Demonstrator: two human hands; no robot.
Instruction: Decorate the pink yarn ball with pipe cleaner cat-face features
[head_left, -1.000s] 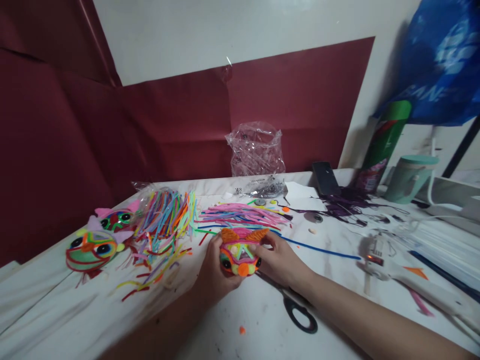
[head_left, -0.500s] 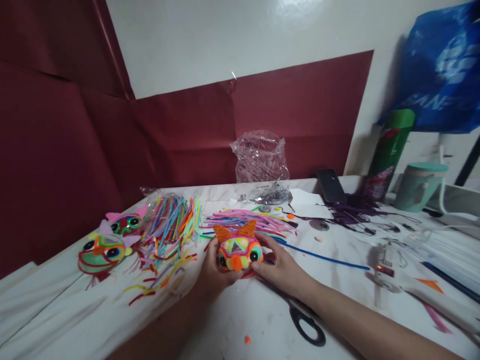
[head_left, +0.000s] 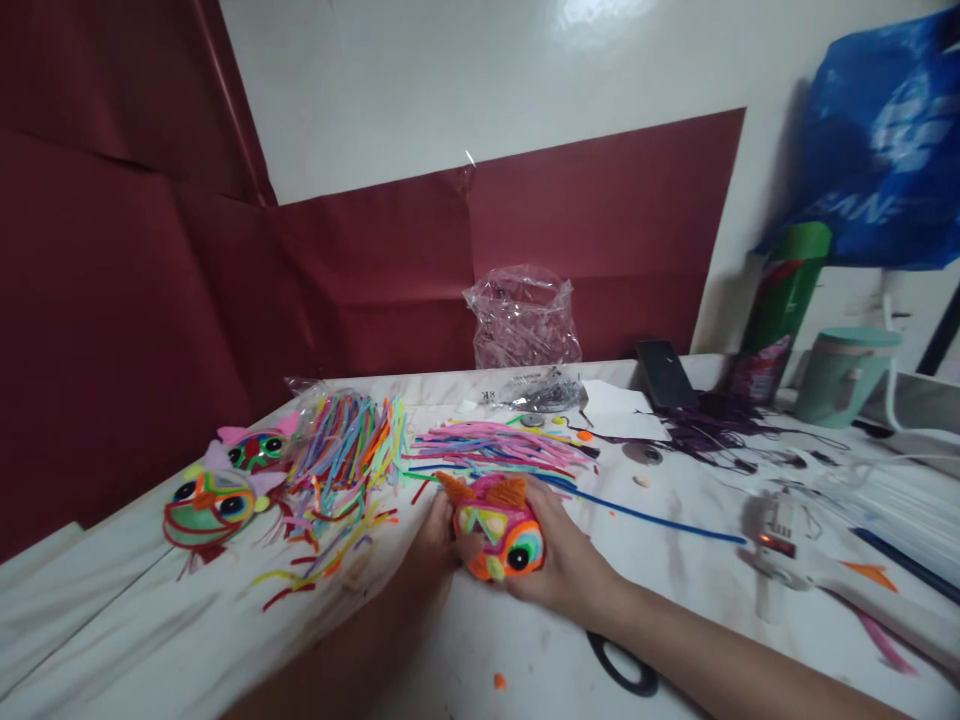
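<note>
Between my two hands is a colourful pipe-cleaner animal head (head_left: 493,530) with orange ears and a large black-centred eye. My left hand (head_left: 437,535) grips its left side, with the thumb across the front near the face. On the other side my right hand (head_left: 561,555) wraps round the back and edge of the head. The face is turned partly to the left, so only one eye shows clearly. Black-handled scissors (head_left: 624,665) lie under my right forearm, their blades hidden.
Two similar animal heads, one green-mouthed (head_left: 211,505) and one pink-eared (head_left: 259,447), sit at the left. Bundled pipe cleaners (head_left: 349,440) and loose pink ones (head_left: 495,443) lie behind my hands. A glue gun (head_left: 784,545) with a lit orange light rests at the right. Beyond are a phone (head_left: 664,374) and a mug (head_left: 846,375).
The animal head has been turned and tilted in my hands, and moved slightly right and nearer. My left thumb has shifted onto its front.
</note>
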